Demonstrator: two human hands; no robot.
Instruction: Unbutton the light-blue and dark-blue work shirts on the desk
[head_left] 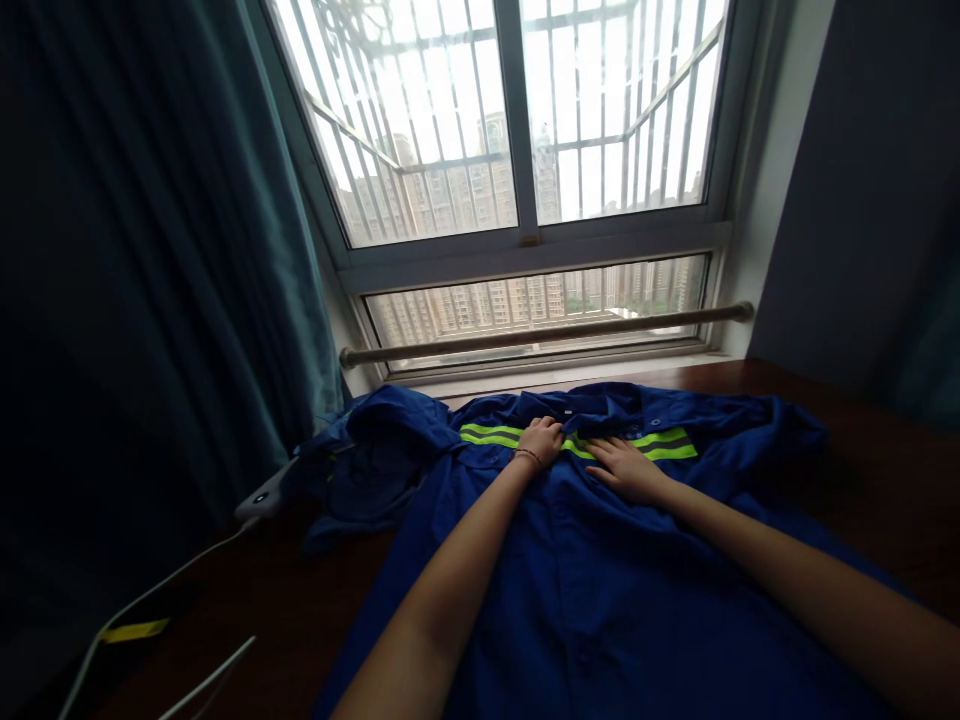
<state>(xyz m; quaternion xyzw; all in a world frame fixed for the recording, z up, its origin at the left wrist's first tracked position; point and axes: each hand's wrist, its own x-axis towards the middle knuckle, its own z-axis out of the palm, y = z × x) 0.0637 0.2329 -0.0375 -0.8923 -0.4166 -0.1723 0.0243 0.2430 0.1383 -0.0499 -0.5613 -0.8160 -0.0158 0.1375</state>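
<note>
A blue work jacket (592, 590) with a yellow-green reflective stripe (664, 444) lies spread on a dark wooden surface (885, 450), its collar toward the window. My left hand (540, 440) is curled, fingers pinching the fabric at the chest placket near the stripe. A thin cord bracelet circles that wrist. My right hand (626, 468) lies flat with fingers stretched out on the jacket, just right of the left hand, fingertips touching the stripe. One sleeve (375, 450) is bunched up at the left.
A large barred window (517, 130) with a horizontal rail (540, 332) stands straight ahead. Teal curtains (150, 260) hang at the left. A white device (259, 498) with a white cable (135, 605) lies at the left edge.
</note>
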